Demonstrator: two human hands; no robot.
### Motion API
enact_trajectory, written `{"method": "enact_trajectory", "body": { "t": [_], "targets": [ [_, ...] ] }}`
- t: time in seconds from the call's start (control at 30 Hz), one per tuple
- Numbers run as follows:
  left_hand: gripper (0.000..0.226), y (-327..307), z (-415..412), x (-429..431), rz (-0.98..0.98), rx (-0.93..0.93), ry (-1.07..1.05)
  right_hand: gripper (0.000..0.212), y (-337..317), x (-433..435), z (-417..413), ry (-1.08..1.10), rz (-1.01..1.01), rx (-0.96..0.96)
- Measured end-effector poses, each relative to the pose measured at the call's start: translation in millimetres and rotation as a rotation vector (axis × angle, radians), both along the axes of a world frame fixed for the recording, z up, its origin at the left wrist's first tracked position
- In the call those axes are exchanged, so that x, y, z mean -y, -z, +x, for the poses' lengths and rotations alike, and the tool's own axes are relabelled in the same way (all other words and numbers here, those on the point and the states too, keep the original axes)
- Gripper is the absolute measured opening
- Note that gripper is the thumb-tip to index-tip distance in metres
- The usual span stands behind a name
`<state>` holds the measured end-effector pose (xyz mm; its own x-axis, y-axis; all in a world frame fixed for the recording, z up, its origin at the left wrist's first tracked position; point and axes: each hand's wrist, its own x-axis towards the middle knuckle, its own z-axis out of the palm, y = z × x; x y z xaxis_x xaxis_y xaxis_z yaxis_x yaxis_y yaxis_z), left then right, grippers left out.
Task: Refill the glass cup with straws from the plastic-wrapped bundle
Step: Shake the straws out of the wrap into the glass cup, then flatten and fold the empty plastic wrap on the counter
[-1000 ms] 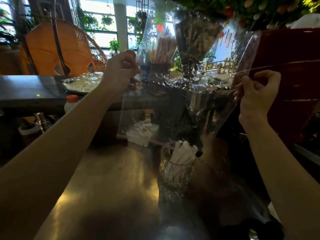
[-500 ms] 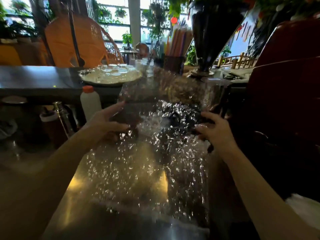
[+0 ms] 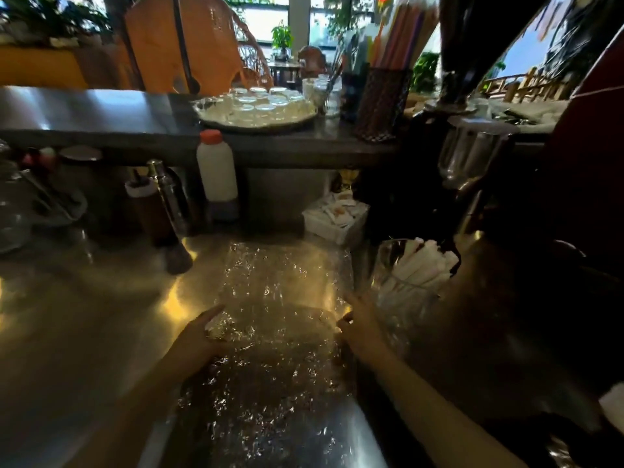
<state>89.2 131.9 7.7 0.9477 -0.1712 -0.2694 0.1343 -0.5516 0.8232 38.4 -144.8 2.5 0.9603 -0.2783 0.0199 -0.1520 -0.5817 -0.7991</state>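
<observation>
Now: empty plastic wrap flat on counter, cup filled

Presently the clear plastic wrap lies crinkled and spread flat on the steel counter, running from near the camera toward the back wall. No straws show inside it. The left hand rests on the wrap's left edge, fingers extended and loose, not closed on anything. The right hand sits at the wrap's right edge with the index finger pointing forward; whether the thumb and lower fingers pinch the film cannot be told.

Just right of the wrap stands the glass cup, upright, near the right hand but apart from it. White paper-wrapped straws fill it, leaning to the right, tops above the rim.

Behind the wrap sits a white box of sachets. Left of it, against the back wall, stands a white bottle with an orange cap, with a metal shaker beside a dark squeeze bottle. On the raised shelf above rests a round tray of upturned glasses and a mesh holder of coloured straws.
</observation>
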Motion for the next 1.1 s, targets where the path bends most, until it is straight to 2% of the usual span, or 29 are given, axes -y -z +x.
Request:
{"method": "enact_trajectory", "body": {
  "t": [0.13, 0.27, 0.33, 0.47, 0.53, 0.6, 0.7, 0.77, 0.93, 1.0, 1.1],
  "targets": [
    [0.071, 11.9, -10.6, 2.8, 0.086, 0.123, 0.035, 0.04, 19.8, -6.1, 3.4, -0.032, -0.084, -0.034],
    [0.071, 21.6, -12.1, 2.2, 0.387, 0.255, 0.067, 0.038, 27.1, -4.9, 2.9, -0.036, -0.299, -0.096],
    [0.07, 25.6, -13.1, 5.0, 0.441, 0.288, 0.053, 0.039, 23.1, -1.9, -0.9, -0.038, -0.391, -0.117],
    [0.056, 32.7, -11.9, 9.6, 0.463, 0.351, 0.034, 0.031, -12.2, 5.2, -10.9, -0.13, -0.282, -0.115],
    [0.044, 36.7, -10.4, 13.5, 0.484, 0.359, 0.017, 0.026, -37.7, 11.9, -17.2, -0.137, -0.267, -0.042],
    [0.038, 39.5, -9.6, 20.9, 0.52, 0.367, 0.004, 0.021, -61.9, 22.7, -23.3, -0.059, -0.272, 0.112],
    [0.041, 40.5, -9.2, 29.8, 0.535, 0.372, -0.015, 0.014, -93.8, 46.4, -28.6, 0.217, -0.239, 0.393],
    [0.043, 41.8, -9.3, 31.5, 0.528, 0.38, -0.033, 0.017, -104.5, 66.3, -25.6, 0.376, -0.213, 0.438],
    [0.039, 47.0, -7.9, 29.1, 0.516, 0.392, -0.06, 0.051, -106.8, 100.0, -0.6, 0.469, -0.323, 0.089],
    [0.04, 48.1, -8.1, 29.1, 0.511, 0.4, -0.064, 0.055, -103.4, 105.5, 10.9, 0.457, -0.416, -0.026],
    [0.041, 49.3, -8.0, 28.8, 0.51, 0.409, -0.066, 0.056, -96.5, 107.2, 27.5, 0.424, -0.386, -0.102]
  ]
}}
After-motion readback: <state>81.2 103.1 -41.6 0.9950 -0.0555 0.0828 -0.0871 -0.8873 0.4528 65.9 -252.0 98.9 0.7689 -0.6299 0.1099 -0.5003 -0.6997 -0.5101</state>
